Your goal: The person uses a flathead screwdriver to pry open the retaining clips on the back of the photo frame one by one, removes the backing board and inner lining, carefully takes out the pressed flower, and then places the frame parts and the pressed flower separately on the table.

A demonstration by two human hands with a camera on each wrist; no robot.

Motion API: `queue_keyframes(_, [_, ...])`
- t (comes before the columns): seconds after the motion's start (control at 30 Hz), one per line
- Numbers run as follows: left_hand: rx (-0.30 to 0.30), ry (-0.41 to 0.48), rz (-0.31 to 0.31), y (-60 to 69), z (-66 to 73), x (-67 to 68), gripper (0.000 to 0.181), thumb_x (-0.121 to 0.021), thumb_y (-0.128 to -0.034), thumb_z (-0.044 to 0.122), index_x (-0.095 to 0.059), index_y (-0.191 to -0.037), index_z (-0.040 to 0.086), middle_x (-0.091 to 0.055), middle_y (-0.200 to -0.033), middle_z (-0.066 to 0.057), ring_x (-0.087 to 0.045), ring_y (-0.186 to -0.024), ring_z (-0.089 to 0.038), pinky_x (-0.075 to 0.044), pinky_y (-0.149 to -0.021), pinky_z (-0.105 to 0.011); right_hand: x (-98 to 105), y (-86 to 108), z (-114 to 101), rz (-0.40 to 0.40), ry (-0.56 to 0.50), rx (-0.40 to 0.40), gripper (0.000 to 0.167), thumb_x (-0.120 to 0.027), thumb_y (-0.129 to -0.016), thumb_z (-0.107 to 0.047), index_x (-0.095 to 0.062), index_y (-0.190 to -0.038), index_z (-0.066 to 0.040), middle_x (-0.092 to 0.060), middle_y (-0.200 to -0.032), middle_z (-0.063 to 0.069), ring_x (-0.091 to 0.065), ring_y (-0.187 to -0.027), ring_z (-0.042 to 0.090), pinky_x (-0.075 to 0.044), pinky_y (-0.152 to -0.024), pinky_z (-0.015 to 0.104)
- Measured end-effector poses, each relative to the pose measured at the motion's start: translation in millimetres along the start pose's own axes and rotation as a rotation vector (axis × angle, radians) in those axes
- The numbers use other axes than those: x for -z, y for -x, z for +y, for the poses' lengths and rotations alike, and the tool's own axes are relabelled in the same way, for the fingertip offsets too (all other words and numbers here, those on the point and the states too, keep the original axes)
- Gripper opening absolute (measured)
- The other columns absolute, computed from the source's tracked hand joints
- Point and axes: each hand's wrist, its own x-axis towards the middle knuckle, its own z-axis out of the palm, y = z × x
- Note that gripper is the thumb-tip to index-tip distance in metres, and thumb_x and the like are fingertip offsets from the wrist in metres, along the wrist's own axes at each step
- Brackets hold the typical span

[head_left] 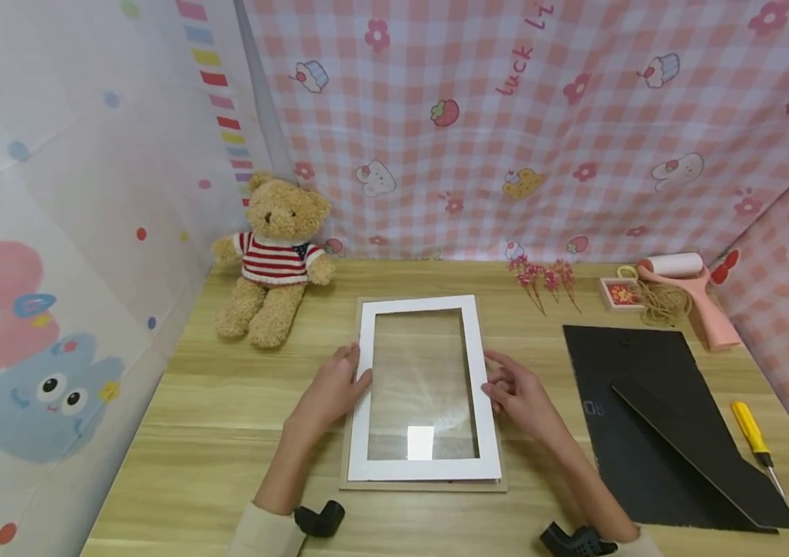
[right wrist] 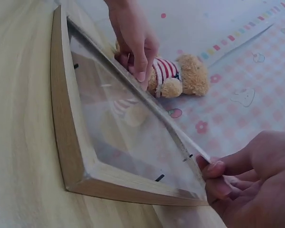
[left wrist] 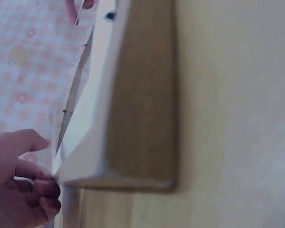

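A white mat board (head_left: 425, 469) with a rectangular window lies just over a light wooden picture frame (head_left: 422, 486), slightly askew to it. Through the window a clear pane (head_left: 422, 371) shows, with a bright reflection near the bottom. My left hand (head_left: 330, 391) pinches the board's left edge, thumb on top. On the opposite edge my right hand (head_left: 523, 394) grips the board between thumb and fingers. The right wrist view shows the board's thin edge raised above the wooden frame (right wrist: 71, 137), which has small black tabs (right wrist: 160, 177) along its inside.
A teddy bear (head_left: 274, 259) sits at the back left. Pink dried flowers (head_left: 541, 277) lie behind. To the right are a black backing board (head_left: 603, 441) with a folded black stand (head_left: 708, 456), a yellow-handled screwdriver (head_left: 749, 427), twine (head_left: 662, 302), a small box (head_left: 622, 295) and a pink-handled lint roller (head_left: 708, 305).
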Motion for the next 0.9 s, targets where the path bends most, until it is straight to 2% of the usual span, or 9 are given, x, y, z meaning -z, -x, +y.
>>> queue_keyframes(0.1, [0.003, 0.027, 0.033, -1.0, -12.5, -10.2, 0.052, -0.065, -0.108, 0.017, -0.059, -0.145, -0.019, -0.071, -0.114, -0.03, -0.073, -0.101, -0.044, -0.061, -0.094, -0.058, 2.6, 2.5, -0.2, 0.016, -0.061, -0.024, 0.059, -0.064, -0.104, 0.01, -0.045, -0.16, 0.011, -0.068, -0.094, 0.015, -0.056, -0.064, 0.008, -0.046, -0.055, 0.022])
queue_keyframes(0.23, [-0.032, 0.0, 0.106, -1.9, -18.8, -19.0, 0.038, -0.065, -0.1087, 0.017, -0.071, -0.135, -0.01, -0.074, -0.113, -0.025, -0.076, -0.1, -0.043, -0.062, -0.091, -0.058, 9.3, 7.0, -1.1, 0.045, -0.117, -0.062, 0.058, -0.063, -0.106, 0.007, -0.047, -0.162, 0.006, -0.066, -0.097, 0.01, -0.057, -0.067, 0.008, -0.047, -0.058, 0.023])
queue_keyframes(0.37, [-0.066, -0.004, 0.184, -6.6, -18.7, -26.2, 0.029, -0.064, -0.1091, 0.017, -0.079, -0.124, -0.003, -0.076, -0.104, -0.018, -0.076, -0.091, -0.037, -0.062, -0.084, -0.053, 17.2, 11.7, 0.9, 0.067, -0.134, -0.072, 0.057, -0.062, -0.107, 0.005, -0.049, -0.162, 0.002, -0.064, -0.096, 0.005, -0.057, -0.069, 0.008, -0.049, -0.062, 0.023])
queue_keyframes(0.5, [-0.091, 0.037, 0.225, -15.9, -13.8, -34.7, 0.025, -0.063, -0.1088, 0.014, -0.08, -0.115, -0.003, -0.077, -0.102, -0.016, -0.078, -0.091, -0.036, -0.063, -0.084, -0.048, 28.0, 17.2, 3.3, 0.063, -0.125, -0.042, 0.056, -0.062, -0.108, 0.003, -0.047, -0.162, 0.004, -0.065, -0.095, 0.004, -0.058, -0.069, 0.008, -0.049, -0.062, 0.024])
queue_keyframes(0.53, [-0.097, 0.041, 0.225, -16.9, -12.0, -36.6, 0.025, -0.063, -0.1087, 0.014, -0.08, -0.114, -0.004, -0.077, -0.102, -0.016, -0.078, -0.092, -0.036, -0.063, -0.084, -0.048, 30.8, 19.1, 4.2, 0.059, -0.118, -0.035, 0.056, -0.062, -0.108, 0.003, -0.047, -0.162, 0.005, -0.065, -0.095, 0.005, -0.058, -0.069, 0.009, -0.049, -0.062, 0.025])
queue_keyframes(0.57, [-0.107, 0.04, 0.222, -15.0, -5.2, -31.2, 0.024, -0.063, -0.1089, 0.013, -0.079, -0.113, -0.004, -0.077, -0.103, -0.016, -0.078, -0.094, -0.036, -0.064, -0.085, -0.047, 33.8, 21.0, 4.8, 0.059, -0.109, -0.029, 0.055, -0.063, -0.108, 0.002, -0.048, -0.161, 0.005, -0.066, -0.094, 0.005, -0.058, -0.068, 0.009, -0.049, -0.061, 0.025])
queue_keyframes(0.63, [-0.119, 0.038, 0.214, -17.3, -0.8, -34.8, 0.023, -0.063, -0.1091, 0.014, -0.079, -0.111, -0.002, -0.077, -0.103, -0.015, -0.078, -0.094, -0.034, -0.064, -0.085, -0.046, 41.1, 25.1, 5.6, 0.068, -0.09, -0.025, 0.053, -0.063, -0.108, 0.001, -0.05, -0.16, 0.005, -0.067, -0.094, 0.006, -0.059, -0.068, 0.01, -0.049, -0.06, 0.027])
queue_keyframes(0.8, [-0.119, 0.07, 0.143, -27.3, 19.2, -43.3, 0.019, -0.064, -0.109, 0.016, -0.077, -0.107, 0.002, -0.075, -0.101, -0.01, -0.075, -0.093, -0.03, -0.061, -0.086, -0.048, 65.7, 36.6, 10.9, 0.101, -0.033, -0.015, 0.047, -0.065, -0.109, -0.003, -0.057, -0.155, 0.006, -0.069, -0.093, 0.001, -0.059, -0.067, 0.011, -0.051, -0.058, 0.029])
queue_keyframes(0.9, [-0.146, 0.109, 0.085, -31.6, 47.5, -33.8, 0.018, -0.064, -0.1086, 0.013, -0.076, -0.105, -0.001, -0.074, -0.099, -0.013, -0.074, -0.091, -0.029, -0.061, -0.083, -0.048, 82.4, 44.9, 15.3, 0.121, 0.04, 0.0, 0.044, -0.066, -0.109, -0.003, -0.059, -0.152, 0.007, -0.07, -0.092, -0.002, -0.059, -0.066, 0.013, -0.052, -0.056, 0.03])
